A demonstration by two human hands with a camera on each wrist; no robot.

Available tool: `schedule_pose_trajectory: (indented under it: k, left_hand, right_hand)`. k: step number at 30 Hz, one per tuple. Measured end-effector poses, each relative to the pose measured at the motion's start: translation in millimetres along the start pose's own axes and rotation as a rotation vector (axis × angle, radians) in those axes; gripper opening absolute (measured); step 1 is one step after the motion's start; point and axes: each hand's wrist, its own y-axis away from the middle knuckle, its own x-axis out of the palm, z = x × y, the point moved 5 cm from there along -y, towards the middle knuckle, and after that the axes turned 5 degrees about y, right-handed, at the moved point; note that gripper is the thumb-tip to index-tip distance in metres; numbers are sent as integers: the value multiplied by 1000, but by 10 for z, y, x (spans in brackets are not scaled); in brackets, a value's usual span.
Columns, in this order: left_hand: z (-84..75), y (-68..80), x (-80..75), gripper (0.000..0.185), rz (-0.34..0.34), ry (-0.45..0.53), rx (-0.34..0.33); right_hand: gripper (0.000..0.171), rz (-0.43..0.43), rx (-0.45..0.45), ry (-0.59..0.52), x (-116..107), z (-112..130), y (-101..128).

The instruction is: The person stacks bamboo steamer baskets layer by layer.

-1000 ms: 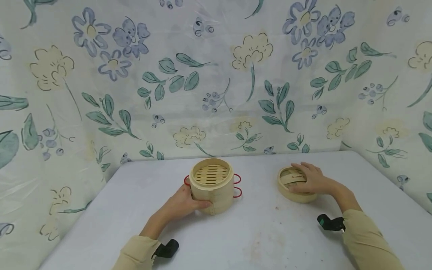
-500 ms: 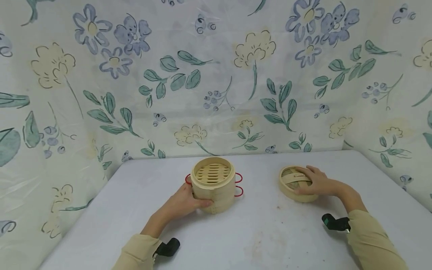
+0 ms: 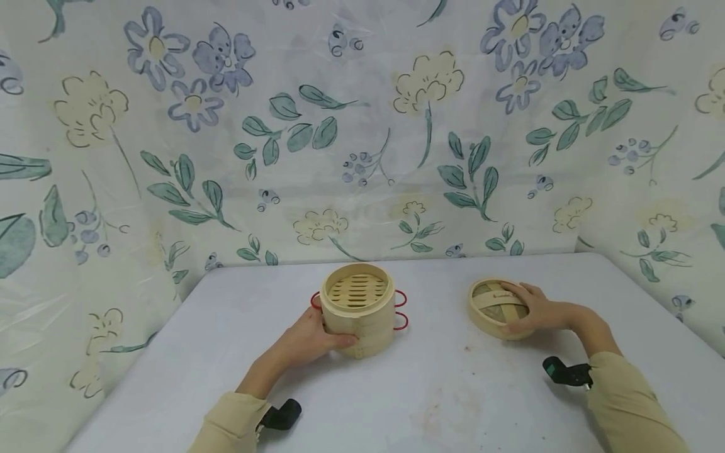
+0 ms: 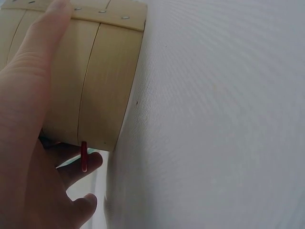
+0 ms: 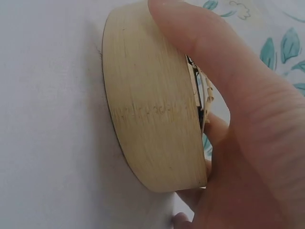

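Near the middle of the table stands a round bamboo steamer [image 3: 370, 336], tiers stacked, its slatted rack showing inside the top rim and red loop handles on its sides. My left hand [image 3: 308, 333] holds it from the left, thumb along the front wall [image 4: 107, 81] and fingers round the far side by a red handle [image 4: 84, 160]. To the right, a woven bamboo steamer lid [image 3: 491, 302] lies on the table with its strap upward. My right hand [image 3: 535, 311] grips the lid's right side, thumb against its side wall [image 5: 147, 105] and the other fingers across the top and far side.
The white-covered table [image 3: 249, 296] ends against a floral sheet [image 3: 362, 126] hung behind and at both sides. Faint brownish stains [image 3: 433, 409] mark the cloth in front. Black wrist cameras [image 3: 566, 372] sit at both sleeves.
My right hand has slid to the right over the lid, uncovering more of its top and strap. The left hand keeps its hold on the steamer; the head view has shifted slightly.
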Motion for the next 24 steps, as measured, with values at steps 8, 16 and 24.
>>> schedule_pose_trajectory:
  k: [8, 16, 24]
  left_hand:
    - [-3, -7, 0, 86, 3, 4, 9]
    - [5, -4, 9, 86, 7, 22, 11]
    - [3, -9, 10, 86, 6, 16, 4]
  right_hand:
    - [111, -26, 6, 4, 2, 24, 15]
    - [111, -21, 26, 22, -5, 16, 8]
    - [109, -19, 31, 20, -14, 21, 11]
